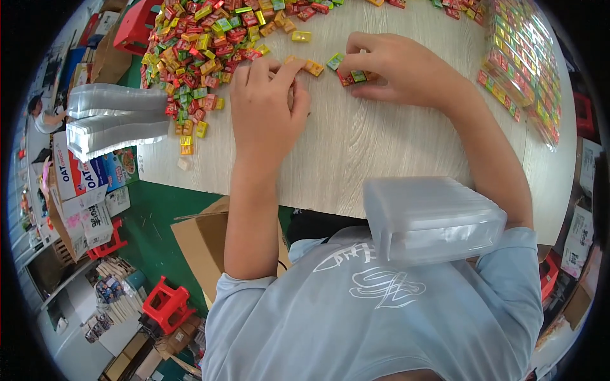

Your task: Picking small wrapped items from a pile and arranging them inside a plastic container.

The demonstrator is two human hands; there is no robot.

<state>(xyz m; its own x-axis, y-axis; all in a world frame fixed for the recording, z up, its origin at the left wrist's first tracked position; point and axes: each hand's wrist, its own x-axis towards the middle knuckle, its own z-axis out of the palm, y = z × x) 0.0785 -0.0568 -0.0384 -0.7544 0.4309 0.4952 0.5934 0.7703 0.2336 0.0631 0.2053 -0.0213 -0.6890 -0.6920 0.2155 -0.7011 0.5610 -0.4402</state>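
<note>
My right hand [400, 71] has its fingers and thumb closed around a short row of small wrapped candies [358, 76], red, green and yellow, low over the tabletop. My left hand [265, 111] reaches palm down to the edge of a large heap of the same candies [210, 47]. Its fingers are bent and its index finger is apart from the thumb, touching or close to an orange candy. Another orange candy [314, 67] lies between the two hands. Just beyond, a yellow candy [301, 37] sits alone. The left palm's underside is hidden.
Clear plastic trays [114, 117] stack at the table's left edge. More nested clear trays [432, 219] stand at the near edge, by my right arm. Filled clear packs of candies [521, 63] stand at the right. A cardboard box [203, 244] and red stool [166, 307] are below on the left.
</note>
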